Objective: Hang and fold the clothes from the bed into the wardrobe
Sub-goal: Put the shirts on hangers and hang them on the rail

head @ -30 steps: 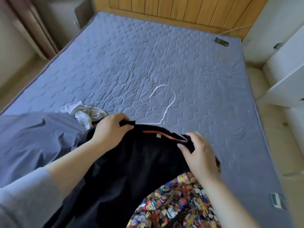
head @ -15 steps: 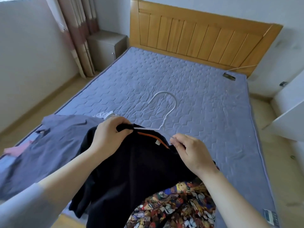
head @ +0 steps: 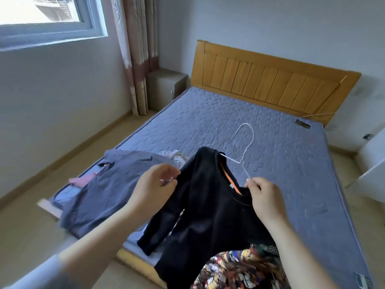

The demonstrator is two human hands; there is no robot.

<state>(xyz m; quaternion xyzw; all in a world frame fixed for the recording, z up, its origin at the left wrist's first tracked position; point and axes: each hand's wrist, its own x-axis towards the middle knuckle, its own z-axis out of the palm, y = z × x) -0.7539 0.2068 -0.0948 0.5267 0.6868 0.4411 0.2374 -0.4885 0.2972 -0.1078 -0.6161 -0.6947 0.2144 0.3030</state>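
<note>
— What carries everything?
— The bed (head: 270, 142), with a wooden headboard (head: 270, 80) along its far edge. A grey-blue garment (head: 108, 184) is spread over the near left corner.

— And the piece being hung?
— The black top (head: 208, 215) is held up above the bed's near edge, one sleeve dangling. A patterned garment (head: 239, 268) lies under its hem.

— The hands?
— The left grip (head: 154, 184) pinches the black top at its shoulder. The right grip (head: 264, 195) is closed on the wire of the white hanger (head: 248, 140), right at the collar.

— Is the hanger in?
— One arm is inside the neck opening; the hook stands clear above the mattress.

— Anything smaller?
— A crumpled white cloth (head: 173, 155) just beyond the grey-blue garment, a pink piece (head: 81, 180) at the left edge, and a small dark device (head: 302, 123) near the far right corner.
</note>
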